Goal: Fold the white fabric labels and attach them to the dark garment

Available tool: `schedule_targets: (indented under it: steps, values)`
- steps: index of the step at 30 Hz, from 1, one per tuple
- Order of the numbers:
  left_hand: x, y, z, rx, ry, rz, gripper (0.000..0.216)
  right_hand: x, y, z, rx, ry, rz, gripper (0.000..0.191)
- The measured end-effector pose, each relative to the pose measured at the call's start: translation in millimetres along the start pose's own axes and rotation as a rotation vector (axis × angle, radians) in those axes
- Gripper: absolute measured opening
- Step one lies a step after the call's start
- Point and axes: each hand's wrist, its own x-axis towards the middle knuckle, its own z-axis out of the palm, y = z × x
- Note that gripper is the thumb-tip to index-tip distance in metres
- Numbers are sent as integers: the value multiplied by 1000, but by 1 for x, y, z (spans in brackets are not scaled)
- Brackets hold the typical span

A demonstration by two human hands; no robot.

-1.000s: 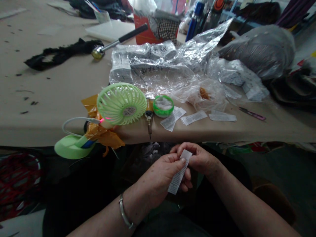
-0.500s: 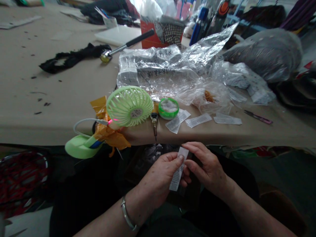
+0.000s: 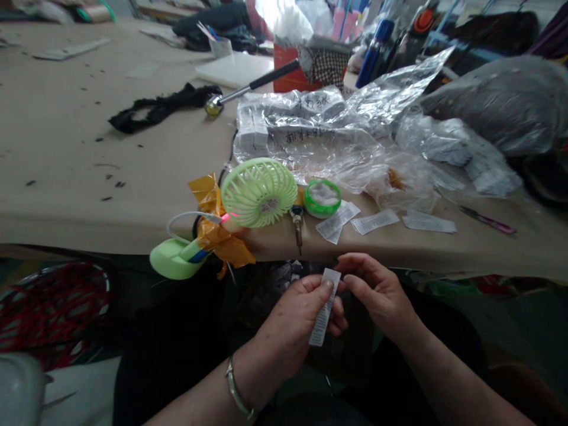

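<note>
Between the thumb and fingers of my left hand [image 3: 302, 316] is a narrow white label [image 3: 322, 322] with small printed text, held at a slant below the table edge. Close to its upper end, my right hand [image 3: 381, 296] is curved with thumb and forefinger apart, and I see nothing held in it. On the table just beyond lie more printed labels [image 3: 376, 222] in several loose groups. A soldering iron [image 3: 297, 231] points toward me over the edge, beside a round green tub [image 3: 322, 207] with white fluffy material in it.
A light green fan [image 3: 260, 192] is fixed at the edge with orange tape [image 3: 208, 189]. Clear plastic bags [image 3: 306, 139] spread behind it. Tweezers [image 3: 488, 220] lie at the right. Farther back are a black cloth strip [image 3: 164, 106] and a black-handled tool [image 3: 252, 86].
The view has swung left, so the table things appear farther right. My right thumb and forefinger have drawn slightly away from the label; my left hand keeps its hold.
</note>
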Motion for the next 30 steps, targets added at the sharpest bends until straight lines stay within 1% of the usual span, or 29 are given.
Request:
schedule_targets:
  steps: [2, 4, 8, 12, 14, 16, 18, 24, 30]
  values:
    - [-3, 1, 0, 16, 30, 34, 25, 5, 1, 5, 183, -34, 121, 22]
    - [-6, 2, -1, 44, 65, 68, 25, 9, 1, 10, 276, -56, 195, 21]
    - [-10, 4, -2, 122, 123, 124, 26, 15, -1, 22, 349, -76, 222, 22]
    - [-10, 3, -9, 205, 141, 197, 27, 18, -6, 31, 347, -87, 186, 21]
    - [-10, 1, -14, 280, 167, 303, 25, 20, -10, 34, 333, -98, 148, 19]
    - [-10, 1, -19, 355, 220, 417, 19, 22, -14, 37, 298, -107, 91, 15]
    - [-11, 3, -23, 411, 280, 488, 14, 25, -18, 39, 234, -101, 27, 10]
    - [-12, 16, -30, 528, 405, 619, 12, 33, -24, 44, 28, -72, -86, 6]
    - [-5, 20, -36, 674, 436, 738, 17, 39, -24, 45, -82, -42, -111, 6]
